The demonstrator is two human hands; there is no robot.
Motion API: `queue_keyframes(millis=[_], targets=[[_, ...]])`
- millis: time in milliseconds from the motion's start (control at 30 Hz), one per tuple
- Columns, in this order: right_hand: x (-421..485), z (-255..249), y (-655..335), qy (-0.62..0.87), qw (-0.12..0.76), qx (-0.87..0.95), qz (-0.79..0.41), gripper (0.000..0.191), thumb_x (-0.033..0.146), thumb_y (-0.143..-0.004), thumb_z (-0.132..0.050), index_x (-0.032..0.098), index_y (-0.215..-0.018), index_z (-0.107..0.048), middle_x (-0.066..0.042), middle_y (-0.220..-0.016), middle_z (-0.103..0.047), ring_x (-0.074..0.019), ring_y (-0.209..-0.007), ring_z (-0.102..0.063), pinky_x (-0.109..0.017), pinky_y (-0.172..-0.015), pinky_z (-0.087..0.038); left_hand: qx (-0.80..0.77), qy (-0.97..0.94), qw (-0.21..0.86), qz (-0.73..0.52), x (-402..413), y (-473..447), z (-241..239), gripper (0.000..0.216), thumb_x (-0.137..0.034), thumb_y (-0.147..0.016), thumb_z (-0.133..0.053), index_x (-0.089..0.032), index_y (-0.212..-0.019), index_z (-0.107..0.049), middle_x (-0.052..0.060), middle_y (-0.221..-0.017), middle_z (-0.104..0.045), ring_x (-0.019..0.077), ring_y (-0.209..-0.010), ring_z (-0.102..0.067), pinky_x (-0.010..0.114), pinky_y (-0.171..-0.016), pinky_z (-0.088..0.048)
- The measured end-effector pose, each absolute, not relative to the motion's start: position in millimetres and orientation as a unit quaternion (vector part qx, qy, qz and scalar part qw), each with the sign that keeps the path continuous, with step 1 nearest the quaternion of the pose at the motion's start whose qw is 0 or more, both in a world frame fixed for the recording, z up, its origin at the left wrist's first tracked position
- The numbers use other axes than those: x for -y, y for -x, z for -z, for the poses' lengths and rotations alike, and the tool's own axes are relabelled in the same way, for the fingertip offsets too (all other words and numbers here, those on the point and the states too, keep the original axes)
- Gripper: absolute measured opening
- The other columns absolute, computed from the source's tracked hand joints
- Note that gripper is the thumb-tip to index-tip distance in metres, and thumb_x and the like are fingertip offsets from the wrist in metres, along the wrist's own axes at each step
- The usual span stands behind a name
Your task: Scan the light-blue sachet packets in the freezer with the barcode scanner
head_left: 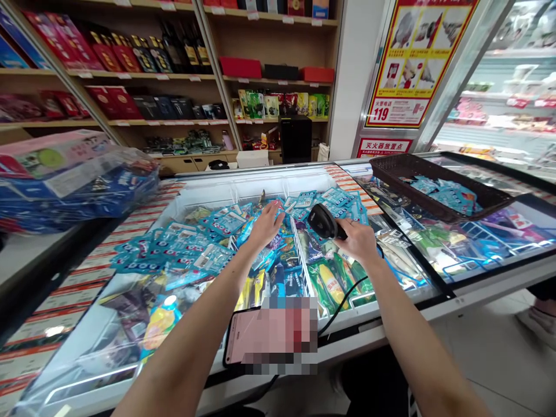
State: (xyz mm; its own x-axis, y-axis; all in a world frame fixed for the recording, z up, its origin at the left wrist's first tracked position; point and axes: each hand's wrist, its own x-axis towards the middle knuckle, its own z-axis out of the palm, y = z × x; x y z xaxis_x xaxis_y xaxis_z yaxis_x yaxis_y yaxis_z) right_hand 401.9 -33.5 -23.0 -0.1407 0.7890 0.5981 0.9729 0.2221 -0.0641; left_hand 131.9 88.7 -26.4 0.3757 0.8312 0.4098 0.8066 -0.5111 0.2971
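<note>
My right hand [359, 240] is wrapped round the handle of a black barcode scanner [322, 221], whose head points left over the chest freezer. From my right hand a dark cable [347, 296] curves down to the front edge. My left hand [266, 225] reaches over the middle of the freezer, fingers stretched out among small light-blue packets [226, 222]. Whether its fingertips touch a packet I cannot make out. More light-blue packets [174, 246] lie spread on the left glass lid, and another group [343, 200] is at the back right.
A phone [249, 339], partly blurred out, lies at the freezer's front edge. Wrapped boxes [78, 174] stand at left. On the right, a dark brown crate [393, 179] holds similar blue packets. A white wire divider [300, 255] separates packaged food inside. Stocked shelves [278, 87] rise behind.
</note>
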Motion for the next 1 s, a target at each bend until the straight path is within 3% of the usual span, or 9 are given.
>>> queue_keyframes(millis=[100,267,367,533,1000], targets=[[33.1,21.5,-400.0,0.595,0.264,0.740,0.170,0.031,0.037,-0.085,-0.054,0.023,-0.112,-0.060,-0.005,-0.091,-0.068,-0.0215,-0.081,-0.063,-0.029,-0.066,-0.041,-0.488,-0.839,0.066,-0.232,-111.4,-150.0,29.0,0.063,-0.055,-0.094,-0.018,-0.019,-0.145,-0.030,0.012,-0.152,-0.030,0.0257,-0.141,-0.027,0.040,-0.107,-0.036],[31.1,20.6,-396.9,0.591,0.250,0.748,0.170,0.030,0.034,-0.084,-0.055,0.024,-0.112,-0.060,-0.004,-0.091,-0.068,-0.0204,-0.079,-0.064,-0.029,-0.064,-0.041,-0.474,-0.858,0.062,-0.189,-140.4,-171.0,33.9,0.063,-0.057,-0.094,-0.016,-0.024,-0.147,-0.026,0.009,-0.152,-0.031,0.0250,-0.142,-0.024,0.046,-0.110,-0.028],[30.2,20.7,-396.6,0.591,0.252,0.747,0.173,0.030,0.034,-0.083,-0.055,0.024,-0.111,-0.060,-0.004,-0.091,-0.069,-0.0200,-0.080,-0.064,-0.028,-0.064,-0.040,-0.460,-0.874,0.040,-0.149,-143.8,-173.4,37.8,0.061,-0.056,-0.094,-0.017,-0.027,-0.145,-0.030,0.007,-0.150,-0.035,0.0247,-0.141,-0.028,0.050,-0.112,-0.023],[30.6,22.2,-397.6,0.589,0.260,0.745,0.177,0.031,0.034,-0.083,-0.056,0.024,-0.111,-0.061,-0.002,-0.089,-0.068,-0.0188,-0.079,-0.064,-0.028,-0.064,-0.040,-0.435,-0.888,0.016,-0.148,-127.3,-159.8,41.2,0.059,-0.054,-0.094,-0.019,-0.025,-0.143,-0.035,0.006,-0.148,-0.039,0.0226,-0.138,-0.032,0.041,-0.111,-0.029],[38.4,23.6,-387.9,0.581,0.250,0.759,0.153,0.033,0.032,-0.082,-0.056,0.024,-0.114,-0.061,-0.004,-0.096,-0.069,-0.0200,-0.082,-0.064,-0.027,-0.066,-0.042,-0.410,-0.892,0.031,-0.189,-46.9,-115.9,37.8,0.054,-0.053,-0.095,-0.021,-0.026,-0.134,-0.047,0.005,-0.143,-0.045,0.0208,-0.136,-0.036,0.040,-0.112,-0.030]])
